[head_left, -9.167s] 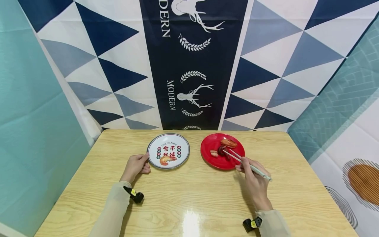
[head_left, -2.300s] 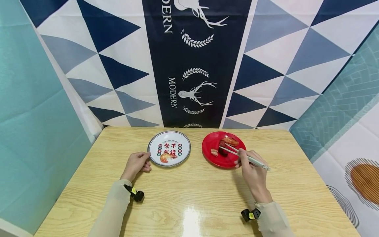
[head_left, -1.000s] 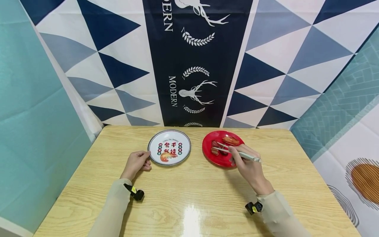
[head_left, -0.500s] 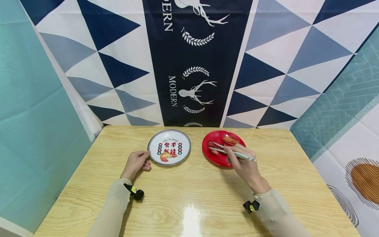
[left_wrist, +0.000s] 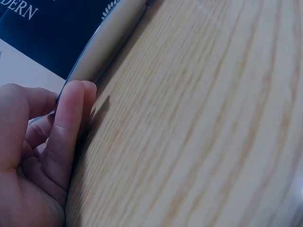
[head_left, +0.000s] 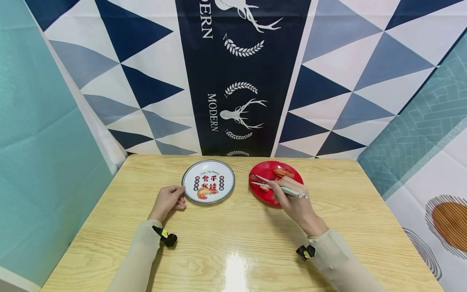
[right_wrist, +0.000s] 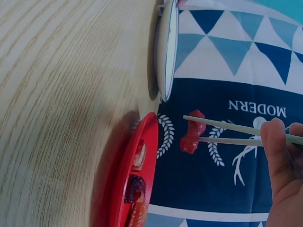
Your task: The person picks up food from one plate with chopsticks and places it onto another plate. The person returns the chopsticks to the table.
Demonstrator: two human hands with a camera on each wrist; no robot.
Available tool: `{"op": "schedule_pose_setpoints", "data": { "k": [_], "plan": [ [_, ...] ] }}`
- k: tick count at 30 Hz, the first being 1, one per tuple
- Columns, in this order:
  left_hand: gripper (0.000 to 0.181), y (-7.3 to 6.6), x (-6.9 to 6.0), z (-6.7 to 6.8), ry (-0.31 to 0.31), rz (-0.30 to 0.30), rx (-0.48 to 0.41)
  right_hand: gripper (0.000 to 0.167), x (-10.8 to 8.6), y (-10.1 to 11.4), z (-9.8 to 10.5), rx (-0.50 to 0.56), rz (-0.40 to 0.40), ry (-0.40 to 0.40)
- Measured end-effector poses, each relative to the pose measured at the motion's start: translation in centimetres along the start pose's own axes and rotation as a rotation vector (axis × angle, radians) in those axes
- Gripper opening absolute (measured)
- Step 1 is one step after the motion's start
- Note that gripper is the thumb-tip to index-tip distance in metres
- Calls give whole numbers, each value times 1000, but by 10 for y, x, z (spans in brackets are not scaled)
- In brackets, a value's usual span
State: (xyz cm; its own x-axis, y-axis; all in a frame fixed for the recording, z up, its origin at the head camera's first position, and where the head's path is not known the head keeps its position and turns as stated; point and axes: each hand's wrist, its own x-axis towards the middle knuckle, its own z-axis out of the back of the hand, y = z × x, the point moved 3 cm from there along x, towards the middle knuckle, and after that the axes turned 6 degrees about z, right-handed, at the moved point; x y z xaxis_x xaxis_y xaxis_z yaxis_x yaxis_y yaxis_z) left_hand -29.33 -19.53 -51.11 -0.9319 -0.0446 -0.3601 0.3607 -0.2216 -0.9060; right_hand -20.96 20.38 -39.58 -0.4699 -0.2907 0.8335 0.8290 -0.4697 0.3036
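Head view. Your right hand (head_left: pixel 296 206) grips the chopsticks (head_left: pixel 297 193); their tips pinch a glossy red piece of food (head_left: pixel 253 177), which sits left of the grip, over the left edge of the red plate (head_left: pixel 262 167). Just beyond your right fingers lies an orange-brown piece (head_left: pixel 283 173) on that plate; a small pale piece (head_left: pixel 264 188) lies just left of the fingers, beneath the chopsticks. Your left hand (head_left: pixel 168 202) holds the near-left rim of the white plate (head_left: pixel 193 172), thumb at the rim, fingers curled below. The orange shrimp (head_left: pixel 206 192) rests on the white plate, to the right of this left grip. A black camera (head_left: pixel 169 239) is worn behind each hand, on pale sleeves (head_left: pixel 138 251). Both plates rest on the wooden table (head_left: pixel 233 227); the patterned backdrop (head_left: pixel 237 81) hangs beyond both hands.

Left wrist view. You pinch the plate's rim, thumb to one side, fingertips against the underside; the bare wood grain runs away beside your grip. The plate's upper face is hidden here.

Right wrist view. The red piece is clamped crosswise between the two tips, raised off the red plate and apart from it. Below it on that plate are the pale piece, a dark piece (right_wrist: pixel 135 189) and the orange-brown one, in a row. The white plate shows farther off, past the tips.
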Motion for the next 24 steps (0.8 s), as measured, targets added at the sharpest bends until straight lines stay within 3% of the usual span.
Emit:
{"op": "schedule_pose_setpoints", "data": {
  "k": [7,17,24],
  "plan": [
    [42,1,0,-1,-3,0,-3,27,0,-1,-3,14,-40,6],
    [41,1,0,-2,-3,-2,-2,25,1,-1,-4,-15,-35,-9],
    [41,0,0,-1,-11,3,2,23,0,-1,-6,40,-51,-44]
  ]
}}
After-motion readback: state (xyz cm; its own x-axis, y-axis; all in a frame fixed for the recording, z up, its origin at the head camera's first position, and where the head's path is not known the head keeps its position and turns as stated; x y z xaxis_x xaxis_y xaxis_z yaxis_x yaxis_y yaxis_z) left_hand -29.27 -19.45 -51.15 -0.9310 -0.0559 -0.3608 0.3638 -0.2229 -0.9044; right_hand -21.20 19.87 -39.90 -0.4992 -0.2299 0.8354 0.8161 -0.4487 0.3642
